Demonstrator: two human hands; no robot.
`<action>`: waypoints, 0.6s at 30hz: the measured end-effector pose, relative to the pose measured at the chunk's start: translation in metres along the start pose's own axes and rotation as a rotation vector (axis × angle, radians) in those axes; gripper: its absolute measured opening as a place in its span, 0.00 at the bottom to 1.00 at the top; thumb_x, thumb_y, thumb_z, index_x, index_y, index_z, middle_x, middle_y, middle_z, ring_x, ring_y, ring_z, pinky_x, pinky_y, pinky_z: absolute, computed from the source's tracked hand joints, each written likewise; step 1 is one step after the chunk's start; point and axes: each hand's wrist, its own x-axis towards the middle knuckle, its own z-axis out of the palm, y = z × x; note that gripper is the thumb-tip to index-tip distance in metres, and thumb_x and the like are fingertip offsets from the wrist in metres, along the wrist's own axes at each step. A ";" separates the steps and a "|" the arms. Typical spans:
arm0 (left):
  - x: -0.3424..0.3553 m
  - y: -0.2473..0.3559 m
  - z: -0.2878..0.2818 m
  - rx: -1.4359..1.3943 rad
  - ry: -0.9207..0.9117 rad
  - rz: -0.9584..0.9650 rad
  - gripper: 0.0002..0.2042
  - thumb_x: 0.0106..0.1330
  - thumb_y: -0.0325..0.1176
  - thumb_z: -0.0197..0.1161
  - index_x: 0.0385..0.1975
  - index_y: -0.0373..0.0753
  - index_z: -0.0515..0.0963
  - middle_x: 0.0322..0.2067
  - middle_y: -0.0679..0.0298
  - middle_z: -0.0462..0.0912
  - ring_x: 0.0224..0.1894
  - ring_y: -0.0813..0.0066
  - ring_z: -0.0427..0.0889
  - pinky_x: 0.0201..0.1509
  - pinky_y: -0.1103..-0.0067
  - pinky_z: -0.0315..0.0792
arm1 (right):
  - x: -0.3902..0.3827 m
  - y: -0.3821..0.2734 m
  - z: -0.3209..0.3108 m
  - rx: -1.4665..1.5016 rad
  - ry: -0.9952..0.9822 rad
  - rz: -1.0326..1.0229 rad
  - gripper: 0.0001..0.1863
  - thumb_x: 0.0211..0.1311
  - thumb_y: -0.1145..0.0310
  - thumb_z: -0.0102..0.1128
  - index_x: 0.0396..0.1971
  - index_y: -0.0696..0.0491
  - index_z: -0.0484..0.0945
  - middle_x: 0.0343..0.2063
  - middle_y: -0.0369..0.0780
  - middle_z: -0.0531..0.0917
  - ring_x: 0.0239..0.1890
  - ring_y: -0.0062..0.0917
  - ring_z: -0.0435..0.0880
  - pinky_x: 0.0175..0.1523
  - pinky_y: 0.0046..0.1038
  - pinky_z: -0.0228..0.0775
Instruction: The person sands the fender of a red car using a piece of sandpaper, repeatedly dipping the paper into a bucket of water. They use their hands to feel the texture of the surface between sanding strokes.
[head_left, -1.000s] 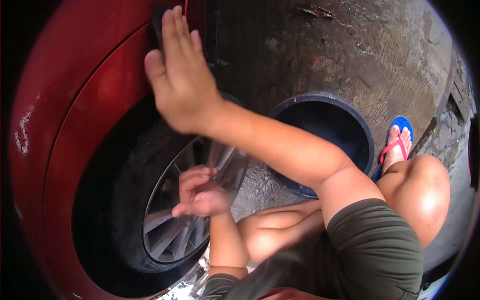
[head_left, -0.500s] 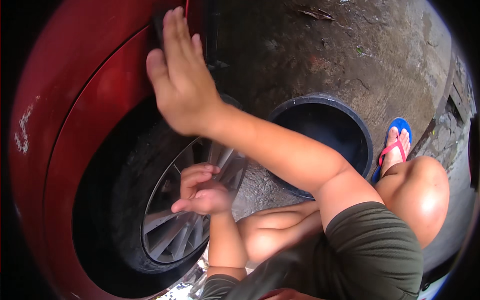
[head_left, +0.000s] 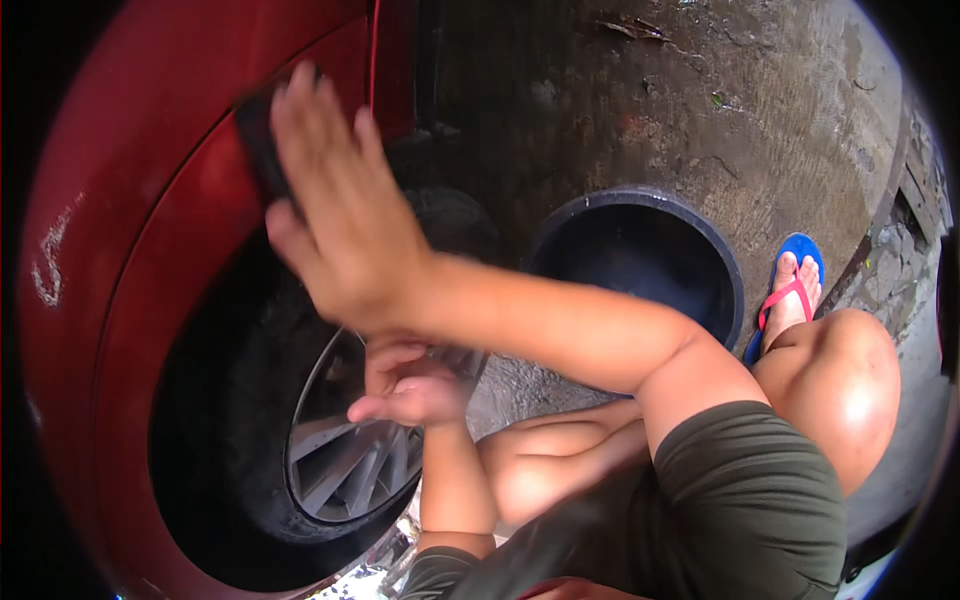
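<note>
My right hand (head_left: 345, 215) is stretched out flat over the red car fender (head_left: 205, 195), slightly blurred. Under its fingers is a dark, flat pad (head_left: 258, 140), pressed against the paint just above the wheel arch; whether it is a sponge or a cloth does not show. Lower down, my left hand (head_left: 412, 393) hovers in front of the grey alloy wheel (head_left: 360, 475), fingers loosely bent, thumb apart, and nothing visible in it. My right forearm and wrist hide the upper part of the wheel.
A large black tub (head_left: 640, 250) stands on the wet concrete (head_left: 640, 110) beyond my right forearm. My bent knee (head_left: 850, 385) and foot in a blue sandal (head_left: 800, 265) with a red strap are to the right. Broken rubble (head_left: 890, 265) lines the far right edge.
My right hand has slid down and to the left across the fender, the dark pad moving with it. My left hand has hardly moved.
</note>
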 end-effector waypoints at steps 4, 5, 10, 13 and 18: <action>0.025 0.033 0.091 -0.112 0.721 -0.036 0.51 0.67 0.82 0.25 0.24 0.33 0.76 0.30 0.53 0.81 0.34 0.61 0.81 0.46 0.69 0.78 | -0.037 -0.010 0.011 0.012 -0.059 -0.005 0.42 0.79 0.54 0.46 0.80 0.62 0.42 0.79 0.61 0.46 0.81 0.58 0.46 0.80 0.57 0.37; 0.013 0.029 0.069 0.002 0.537 0.015 0.48 0.68 0.82 0.25 0.22 0.35 0.71 0.26 0.56 0.76 0.31 0.64 0.76 0.42 0.71 0.75 | -0.040 -0.019 0.008 0.021 -0.122 -0.026 0.42 0.79 0.56 0.47 0.80 0.63 0.43 0.79 0.62 0.46 0.81 0.59 0.47 0.80 0.58 0.37; -0.012 0.022 0.032 0.224 0.193 0.217 0.42 0.67 0.81 0.28 0.17 0.41 0.57 0.18 0.66 0.60 0.23 0.71 0.63 0.30 0.77 0.60 | -0.010 -0.004 0.008 -0.032 0.042 -0.079 0.45 0.74 0.59 0.53 0.79 0.67 0.44 0.78 0.64 0.45 0.82 0.58 0.44 0.80 0.59 0.36; -0.008 0.029 0.027 0.276 0.267 0.240 0.43 0.67 0.82 0.29 0.16 0.40 0.58 0.18 0.65 0.62 0.23 0.71 0.63 0.31 0.77 0.61 | -0.032 -0.022 0.012 -0.023 -0.082 -0.100 0.43 0.74 0.58 0.51 0.78 0.68 0.46 0.78 0.64 0.48 0.81 0.59 0.47 0.79 0.61 0.38; -0.013 0.027 0.013 0.262 0.188 0.324 0.44 0.67 0.82 0.28 0.16 0.39 0.60 0.18 0.64 0.65 0.24 0.71 0.64 0.35 0.75 0.63 | -0.029 -0.030 0.016 0.016 -0.014 -0.028 0.41 0.78 0.56 0.45 0.78 0.66 0.45 0.78 0.63 0.49 0.81 0.57 0.48 0.80 0.60 0.35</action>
